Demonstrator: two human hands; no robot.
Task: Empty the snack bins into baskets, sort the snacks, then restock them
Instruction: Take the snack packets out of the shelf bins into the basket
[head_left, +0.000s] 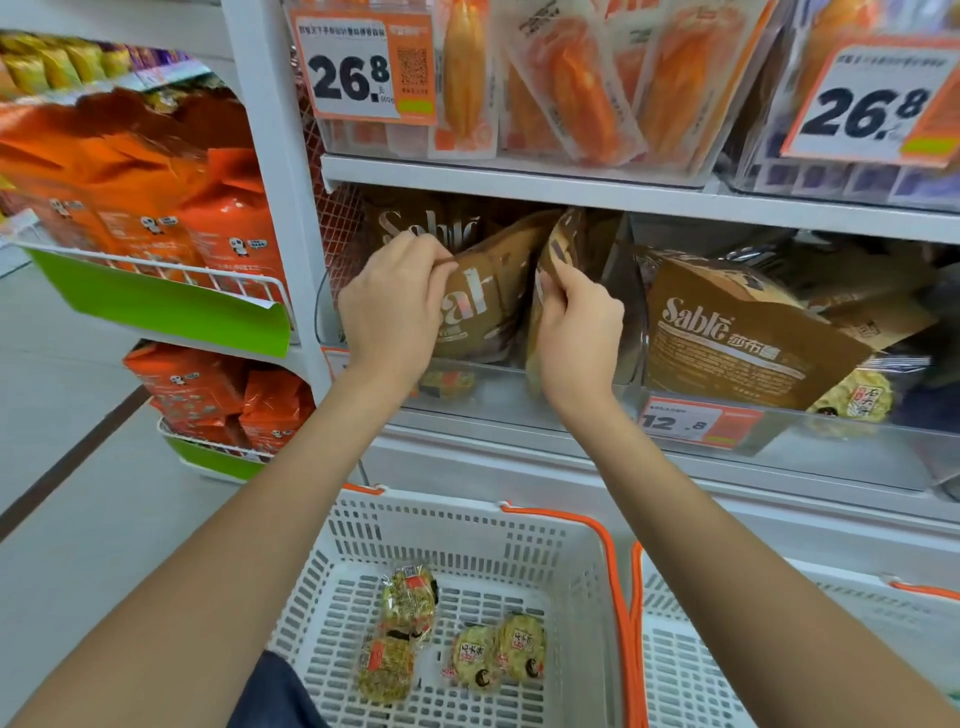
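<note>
Both hands are up in the clear plastic shelf bin (467, 384), the landmark here. Left hand (392, 301) pinches the top edge of a brown "Sablé" foil snack bag (483, 306) inside the bin's left half. Right hand (576, 332) grips a second brown foil bag (561, 249) just right of it, fingers curled round its edge; this bag stands edge-on and tilted.

More brown Sablé bags (727, 338) lie slumped in the neighbouring bin to the right. Small round yellow-green wrapped snacks (852, 400) sit low at that bin's front, and one (447, 382) shows at the bottom of the landmark bin.

Directly below the bin sits a white slotted plastic basket with orange handles (467, 525), holding four of the same small round snacks (410, 597). A second white basket (727, 649) is beside it, to the right.

Likely step: pulling brown bags out to drop them into a basket.

Risks:
- pinch grips on slick foil edges could slip, and a bag would fall past the basket onto the floor
- dragging two bags at once may snag on the shelf above or the bin front
- brown bags dropped on the small rounds mix the types and may crush them
</note>
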